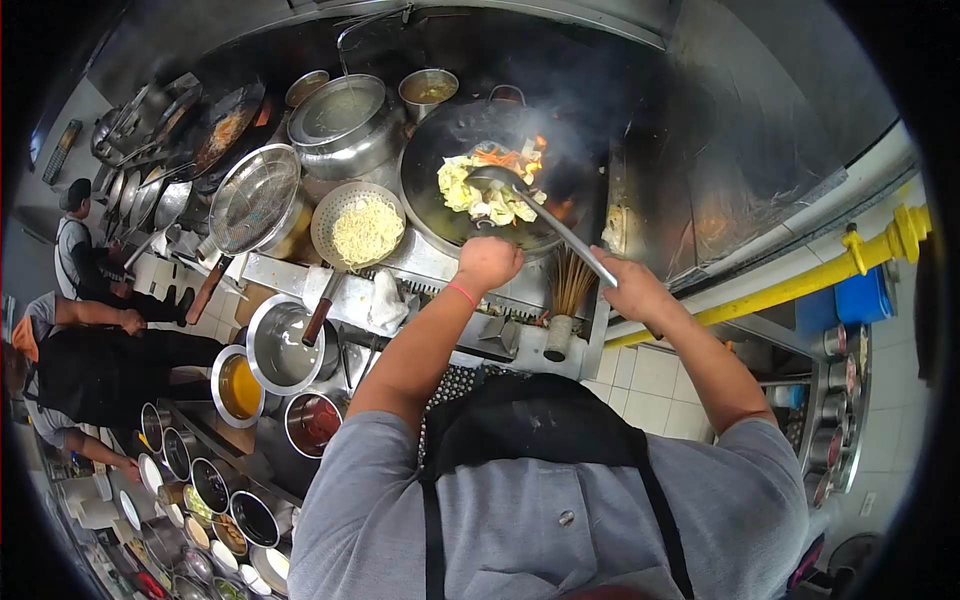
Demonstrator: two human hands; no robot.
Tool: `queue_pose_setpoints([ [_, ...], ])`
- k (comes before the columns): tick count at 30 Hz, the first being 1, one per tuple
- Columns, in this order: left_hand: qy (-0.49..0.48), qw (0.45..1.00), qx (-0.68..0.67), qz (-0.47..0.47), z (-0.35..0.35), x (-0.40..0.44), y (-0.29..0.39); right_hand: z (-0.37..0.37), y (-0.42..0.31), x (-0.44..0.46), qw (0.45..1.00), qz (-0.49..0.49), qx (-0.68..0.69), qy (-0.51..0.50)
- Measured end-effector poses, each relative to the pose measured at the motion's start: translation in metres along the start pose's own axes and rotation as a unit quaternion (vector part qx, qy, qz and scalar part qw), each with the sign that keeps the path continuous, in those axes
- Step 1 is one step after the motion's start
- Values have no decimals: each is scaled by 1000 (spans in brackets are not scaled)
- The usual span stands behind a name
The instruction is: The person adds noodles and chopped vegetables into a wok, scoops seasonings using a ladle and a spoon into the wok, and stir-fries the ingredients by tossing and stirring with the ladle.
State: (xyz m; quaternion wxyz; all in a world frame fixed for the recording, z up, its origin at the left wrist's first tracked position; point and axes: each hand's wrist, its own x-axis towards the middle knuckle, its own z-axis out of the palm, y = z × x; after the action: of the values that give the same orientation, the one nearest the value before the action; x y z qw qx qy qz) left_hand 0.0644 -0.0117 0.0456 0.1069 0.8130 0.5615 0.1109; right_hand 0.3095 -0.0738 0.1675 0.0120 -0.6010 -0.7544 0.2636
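My left hand is closed at the near rim of a large black wok, on what looks like its handle, mostly hidden by the fist. A long metal ladle is gripped in my right hand, its bowl down among the food. Chopped pale green and yellow cabbage with orange strips lies in the wok, and smoke rises at its right side. Small orange flames or glowing bits show near the food.
Left of the wok are a colander of noodles, a wire strainer and a lidded pot. A bamboo brush stands near my right hand. Two people are at the far left. A yellow pipe runs right.
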Motion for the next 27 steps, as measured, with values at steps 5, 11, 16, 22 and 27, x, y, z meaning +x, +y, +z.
queue_pose_setpoints([
  [5,202,978,-16,50,-14,-31,3,7,4,52,998,-46,11,30],
  [11,204,948,-169,-179,13,-219,-26,19,9,68,991,-76,98,59],
  [16,195,807,-313,-462,75,-459,-27,10,7,44,992,-109,49,29],
  [22,205,671,-298,-647,79,-598,18,81,-61,21,966,-166,-42,195],
  [27,194,644,-338,-658,58,-660,29,116,-148,-92,861,-31,479,-171],
])
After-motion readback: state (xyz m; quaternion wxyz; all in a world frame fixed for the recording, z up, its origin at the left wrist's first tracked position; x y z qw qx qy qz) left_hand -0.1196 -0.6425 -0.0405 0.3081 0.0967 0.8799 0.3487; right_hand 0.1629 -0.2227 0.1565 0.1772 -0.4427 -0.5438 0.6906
